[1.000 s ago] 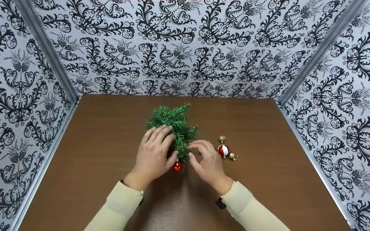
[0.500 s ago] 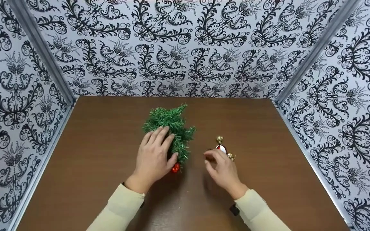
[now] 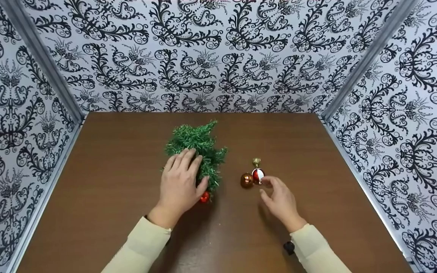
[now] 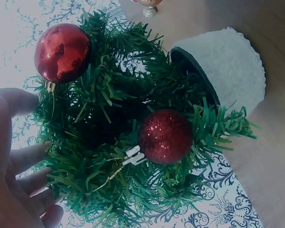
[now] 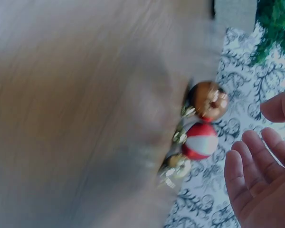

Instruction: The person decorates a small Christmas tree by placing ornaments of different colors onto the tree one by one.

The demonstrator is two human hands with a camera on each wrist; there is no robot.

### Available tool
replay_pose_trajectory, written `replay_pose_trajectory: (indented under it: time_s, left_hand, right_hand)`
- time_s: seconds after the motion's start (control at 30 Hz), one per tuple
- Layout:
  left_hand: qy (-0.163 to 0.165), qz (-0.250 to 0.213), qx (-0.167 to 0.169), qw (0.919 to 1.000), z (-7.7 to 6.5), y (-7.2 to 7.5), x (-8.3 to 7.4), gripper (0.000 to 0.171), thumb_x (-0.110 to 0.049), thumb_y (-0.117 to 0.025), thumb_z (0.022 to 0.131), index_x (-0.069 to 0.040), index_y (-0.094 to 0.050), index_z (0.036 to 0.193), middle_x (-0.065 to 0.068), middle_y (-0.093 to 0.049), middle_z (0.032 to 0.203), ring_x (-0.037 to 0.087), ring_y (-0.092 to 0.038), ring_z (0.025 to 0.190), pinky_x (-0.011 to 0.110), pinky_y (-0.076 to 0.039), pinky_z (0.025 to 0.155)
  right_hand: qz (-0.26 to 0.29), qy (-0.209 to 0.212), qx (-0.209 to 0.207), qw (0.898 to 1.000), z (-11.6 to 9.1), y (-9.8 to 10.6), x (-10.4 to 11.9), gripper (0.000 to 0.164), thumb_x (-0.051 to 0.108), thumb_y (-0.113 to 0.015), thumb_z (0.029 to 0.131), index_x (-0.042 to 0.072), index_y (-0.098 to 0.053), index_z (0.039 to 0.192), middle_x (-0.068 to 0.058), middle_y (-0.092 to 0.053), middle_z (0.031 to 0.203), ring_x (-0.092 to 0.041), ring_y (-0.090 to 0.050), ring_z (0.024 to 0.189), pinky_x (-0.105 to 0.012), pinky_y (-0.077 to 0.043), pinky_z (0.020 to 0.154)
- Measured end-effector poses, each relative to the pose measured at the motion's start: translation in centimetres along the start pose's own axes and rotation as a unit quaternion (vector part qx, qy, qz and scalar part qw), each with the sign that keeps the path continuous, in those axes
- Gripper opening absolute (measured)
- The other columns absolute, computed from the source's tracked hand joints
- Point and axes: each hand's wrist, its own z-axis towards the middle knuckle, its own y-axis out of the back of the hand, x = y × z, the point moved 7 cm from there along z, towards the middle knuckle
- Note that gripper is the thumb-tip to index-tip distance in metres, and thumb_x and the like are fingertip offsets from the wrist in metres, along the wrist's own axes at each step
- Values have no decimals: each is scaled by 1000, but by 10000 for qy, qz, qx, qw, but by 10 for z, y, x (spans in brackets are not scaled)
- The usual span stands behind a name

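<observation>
Fingers of the left hand point(image 3: 178, 184) lie long and loose against the green tinsel tree point(image 3: 199, 138); on my feed they rest on its branches without curling round anything. The right hand point(image 3: 282, 199) is off to the tree's right, its fingers softly bent, a gap between thumb and forefinger, and it grips nothing.

From the left wrist I see a shiny red bauble point(image 4: 62, 53) and a glittery dark red bauble point(image 4: 165, 136) on the tree. A red bauble also shows from the head at the tree's near edge, beside the left thumb; I can't tell which of the two it is. The tree's pot point(image 4: 225, 66) is white and rough-textured, with a dark rim.

Right of the tree sit a copper bauble point(image 3: 246, 181), closest to it, then a red-and-white bauble point(image 3: 257, 176) just beside, and a gold bauble point(image 3: 256, 162) behind that one. The right forefinger overlaps the red-and-white one in my head view; I can't tell whether they touch.

Tree and baubles are on a brown table point(image 3: 317, 159). Walls point(image 3: 199, 76) with black scrollwork rise behind the tree and on both sides.
</observation>
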Motion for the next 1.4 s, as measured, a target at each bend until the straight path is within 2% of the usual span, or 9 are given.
replay_pose_trajectory:
  time_s: [0.23,0.37,0.43,0.6,0.8,0.97,1.23,1.4]
  left_hand:
    - [144,-156,-212,9996,-1,2,2,60,-37,-72,84,0,-62,131,20,-53,140,35,-50,128,50,-36,108]
    - [138,-118,-314,9993,-2,2,0,58,-36,-72,83,0,-64,128,22,-52,140,38,-50,126,51,-37,107]
    - [111,-71,-334,9994,-2,3,0,57,-36,-72,83,-1,-65,127,22,-53,139,38,-51,126,51,-38,106]
    - [112,38,-229,9997,-1,4,3,57,-37,-72,83,-2,-65,128,20,-54,139,36,-51,127,51,-37,106]
    - [189,51,79,9998,-1,0,2,59,-39,-70,85,-3,-63,132,19,-49,146,36,-49,130,50,-36,108]
    - [175,72,198,9996,-1,-1,0,61,-39,-70,85,-4,-61,134,18,-48,148,35,-48,131,50,-35,109]
    - [293,-22,-105,9995,2,1,-1,56,-38,-72,83,-2,-65,126,20,-54,139,36,-50,128,51,-36,107]
    - [338,80,-30,9994,6,-1,-3,60,-42,-73,82,-2,-64,126,20,-54,137,37,-49,128,50,-35,108]
  right_hand:
    - [-147,-350,22,9993,10,2,-32,35,10,-74,83,9,-66,118,-6,-66,109,-25,-63,90,-42,-49,67]
    - [-336,-594,49,9977,16,4,-49,36,10,-73,84,10,-67,119,-7,-65,109,-28,-62,96,-47,-50,71]
    - [-525,-572,158,9969,19,1,-54,37,12,-73,84,10,-66,121,-8,-65,111,-28,-61,101,-48,-51,75]
    - [-946,-142,397,9946,28,-8,-57,41,14,-75,84,10,-65,124,-8,-65,115,-28,-58,103,-50,-51,76]
    - [-1175,337,438,9915,31,-12,-55,39,14,-78,80,8,-69,118,-7,-68,111,-30,-59,101,-50,-48,84]
    - [-1346,303,477,9893,31,-16,-58,38,15,-79,80,10,-70,116,-8,-68,114,-31,-59,102,-51,-48,86]
    - [-1506,223,397,9875,31,-20,-61,28,19,-77,84,12,-72,110,-8,-70,109,-32,-62,101,-51,-48,86]
    - [-1503,115,380,9878,31,-17,-62,27,19,-77,83,14,-74,109,-7,-69,107,-33,-62,99,-51,-48,84]
